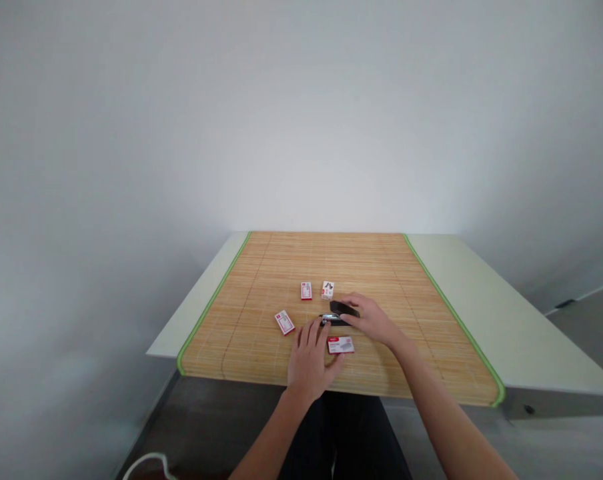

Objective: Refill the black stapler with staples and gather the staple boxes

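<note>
A black stapler (343,309) lies on the bamboo mat with its top arm swung up, baring the shiny metal magazine. My right hand (372,321) grips it at the hinge end, thumb and fingers around the raised top. My left hand (309,360) rests on the mat, fingers stretched out and thumb apart; its fingertips reach the stapler's front end, seemingly touching it. A red and white staple box (340,345) lies between the left thumb and forefinger, just below the stapler. I cannot tell whether staples sit in the magazine.
Two more red and white boxes lie on the mat, one to the left (284,323) and one farther back (306,291). Near the latter stands a small white box (327,289). The green-edged bamboo mat (261,267) covers the white table (511,313), which meets a wall behind.
</note>
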The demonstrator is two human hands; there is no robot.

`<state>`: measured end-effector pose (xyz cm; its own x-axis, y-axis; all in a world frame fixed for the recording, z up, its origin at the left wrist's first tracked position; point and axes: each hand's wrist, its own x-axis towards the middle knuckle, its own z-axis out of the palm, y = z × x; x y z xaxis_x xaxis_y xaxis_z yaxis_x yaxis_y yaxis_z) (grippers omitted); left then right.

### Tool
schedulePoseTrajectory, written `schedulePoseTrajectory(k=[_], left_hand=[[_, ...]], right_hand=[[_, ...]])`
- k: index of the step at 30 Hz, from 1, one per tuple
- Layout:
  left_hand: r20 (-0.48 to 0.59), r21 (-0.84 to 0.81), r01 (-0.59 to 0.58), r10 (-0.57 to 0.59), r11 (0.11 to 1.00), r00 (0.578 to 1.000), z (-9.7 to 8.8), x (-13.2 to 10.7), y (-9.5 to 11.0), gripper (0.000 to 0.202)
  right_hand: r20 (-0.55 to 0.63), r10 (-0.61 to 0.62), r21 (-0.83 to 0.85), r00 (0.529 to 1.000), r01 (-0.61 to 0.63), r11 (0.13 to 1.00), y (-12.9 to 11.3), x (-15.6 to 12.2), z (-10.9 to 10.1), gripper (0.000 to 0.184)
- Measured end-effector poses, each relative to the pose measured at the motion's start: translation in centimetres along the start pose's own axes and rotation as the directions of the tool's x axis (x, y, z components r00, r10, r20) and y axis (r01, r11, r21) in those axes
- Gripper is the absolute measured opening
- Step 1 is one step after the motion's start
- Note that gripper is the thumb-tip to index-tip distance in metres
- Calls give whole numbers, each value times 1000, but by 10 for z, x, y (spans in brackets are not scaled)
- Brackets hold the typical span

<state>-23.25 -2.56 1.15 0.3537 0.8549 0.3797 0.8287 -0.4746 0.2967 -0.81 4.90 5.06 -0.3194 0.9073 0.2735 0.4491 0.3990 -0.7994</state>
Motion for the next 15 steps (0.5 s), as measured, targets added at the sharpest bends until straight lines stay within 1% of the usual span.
schedulePoseTrajectory(k=[2, 4, 6, 9, 12, 15], left_hand=[[-7, 0, 7, -7, 1000, 1000, 1, 0, 0, 72], [-12, -2, 12, -12, 1000, 1000, 1, 0, 0, 73], [-16, -8, 12, -13, 1000, 1000, 1, 0, 0, 74], [-22, -19, 17, -17, 1000, 1000, 1, -1, 0, 71], [-9, -38, 31, -32, 999, 999, 0, -4, -1, 55], [4, -77, 41, -41, 996, 999, -1, -7, -2, 38]], right_hand=[[55, -34, -89, 998, 39, 995, -4, 10, 13, 31], [54, -42, -127, 998, 48, 991, -4, 14, 23, 32], [41, -32, -129, 999, 37, 991, 0, 13, 27, 33], [19, 6, -123, 1000, -4, 992, 8, 4, 28, 33], [-45, 42, -120, 998, -48, 992, 13, -12, 26, 37], [-187, 83, -118, 979, -107, 987, 16, -30, 28, 38]])
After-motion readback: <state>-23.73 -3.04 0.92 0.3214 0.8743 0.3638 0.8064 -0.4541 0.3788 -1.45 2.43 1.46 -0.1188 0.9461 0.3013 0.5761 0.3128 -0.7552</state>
